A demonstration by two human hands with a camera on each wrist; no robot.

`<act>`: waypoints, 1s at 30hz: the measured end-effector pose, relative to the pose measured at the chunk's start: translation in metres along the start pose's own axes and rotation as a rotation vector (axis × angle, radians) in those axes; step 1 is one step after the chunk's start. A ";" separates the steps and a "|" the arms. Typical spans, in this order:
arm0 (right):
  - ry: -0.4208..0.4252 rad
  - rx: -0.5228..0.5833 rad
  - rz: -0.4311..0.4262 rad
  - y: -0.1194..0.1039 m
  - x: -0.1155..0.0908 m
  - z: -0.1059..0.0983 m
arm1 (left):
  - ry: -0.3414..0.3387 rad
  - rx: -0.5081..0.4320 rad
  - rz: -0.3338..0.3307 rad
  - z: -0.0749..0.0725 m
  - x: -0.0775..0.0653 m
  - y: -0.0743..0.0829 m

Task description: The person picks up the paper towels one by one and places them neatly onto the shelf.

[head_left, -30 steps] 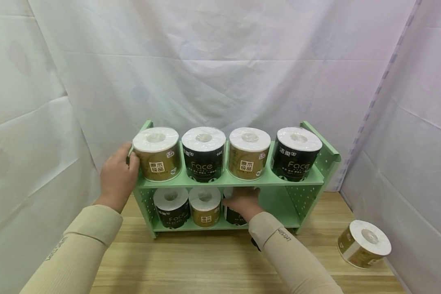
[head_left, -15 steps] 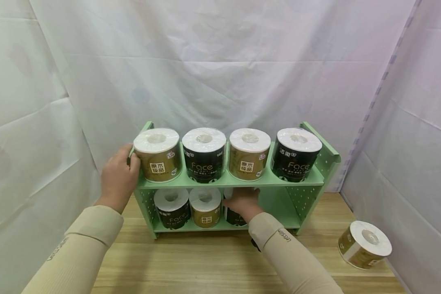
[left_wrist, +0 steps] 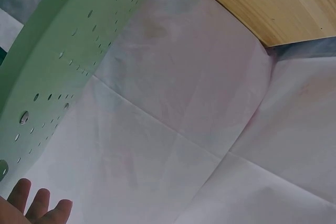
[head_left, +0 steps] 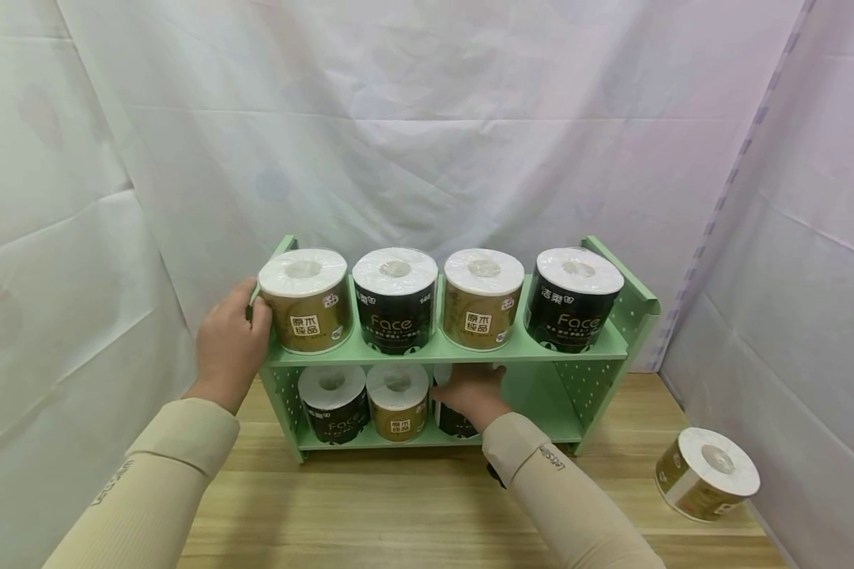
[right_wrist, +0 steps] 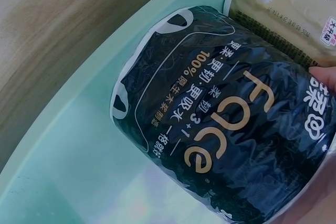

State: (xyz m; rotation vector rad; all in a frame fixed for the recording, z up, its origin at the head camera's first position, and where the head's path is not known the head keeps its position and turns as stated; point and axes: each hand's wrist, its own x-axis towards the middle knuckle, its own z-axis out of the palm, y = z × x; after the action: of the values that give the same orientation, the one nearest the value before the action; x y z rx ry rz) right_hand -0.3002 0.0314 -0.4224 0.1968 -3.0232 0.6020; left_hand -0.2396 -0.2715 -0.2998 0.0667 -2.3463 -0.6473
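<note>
A green two-tier shelf rack (head_left: 398,358) stands on the wooden table. My left hand (head_left: 229,348) holds its left side panel (left_wrist: 58,77), thumb towards the front; loosely bent fingers show beside the panel in the left wrist view. On the lower tier, my right hand (head_left: 473,391) grips a black-wrapped toilet roll (right_wrist: 220,119) near its top, thumb on the near side. Its other fingers are mostly hidden under the upper board. That roll stands upright, right of a gold-wrapped toilet roll (head_left: 398,403) and another black toilet roll (head_left: 333,405).
Gold toilet rolls (head_left: 306,320) and black toilet rolls (head_left: 394,316) alternate along the upper tier. Another gold toilet roll (head_left: 704,474) stands on the table (head_left: 370,506) at the right. White cloth (head_left: 427,118) hangs behind and on both sides.
Nearly nothing differs. Both hands keep their places on the rack and on the black toilet roll; only the head view shifts very slightly.
</note>
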 end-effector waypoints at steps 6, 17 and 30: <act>0.002 0.021 0.001 0.000 0.001 -0.001 | 0.006 -0.001 0.000 0.001 0.000 0.000; -0.019 0.027 0.011 0.000 0.000 -0.004 | 0.004 -0.001 0.004 0.000 0.000 0.001; -0.013 0.037 0.012 -0.002 -0.008 -0.006 | 0.019 -0.002 0.013 0.003 0.000 -0.002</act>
State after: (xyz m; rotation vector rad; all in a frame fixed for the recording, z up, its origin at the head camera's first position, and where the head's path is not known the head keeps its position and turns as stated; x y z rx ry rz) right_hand -0.2923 0.0327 -0.4165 0.1851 -3.0296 0.6607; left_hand -0.2423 -0.2724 -0.3027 0.0561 -2.3258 -0.6400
